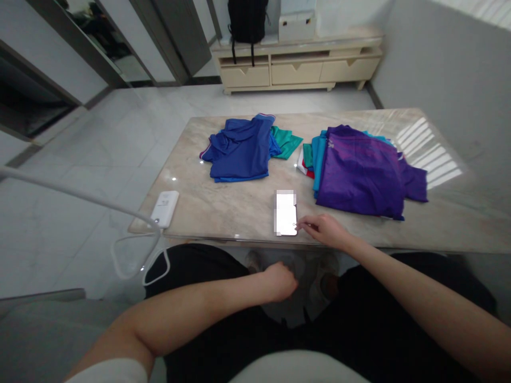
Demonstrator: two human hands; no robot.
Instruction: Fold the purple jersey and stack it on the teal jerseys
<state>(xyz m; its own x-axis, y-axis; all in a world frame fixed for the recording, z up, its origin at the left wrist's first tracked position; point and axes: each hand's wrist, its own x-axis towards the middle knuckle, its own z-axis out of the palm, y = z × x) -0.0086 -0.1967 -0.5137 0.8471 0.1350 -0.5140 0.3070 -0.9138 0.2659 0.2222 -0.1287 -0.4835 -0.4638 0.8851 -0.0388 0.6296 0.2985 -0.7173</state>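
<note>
A smartphone (286, 214) with a bright screen lies flat near the front edge of the marble-patterned table. My right hand (325, 230) is at its lower right corner; a fingertip touches the phone or hovers just over it, and the fingers are partly bent with nothing held. Below the table edge, between my legs, my left hand (281, 281) is curled into a loose fist, and no object shows in it. Beyond my right hand is a stack of folded clothes, a purple garment (359, 173) on top. Left of that lies a second pile topped by a dark blue shirt (241, 149).
A white power bank (165, 209) lies at the table's front left corner, and a white cable (80, 194) loops in the air nearby. Green cloth (285, 142) pokes out between the piles. Against the far wall stands a cream cabinet (297, 73) with a black backpack (247, 21).
</note>
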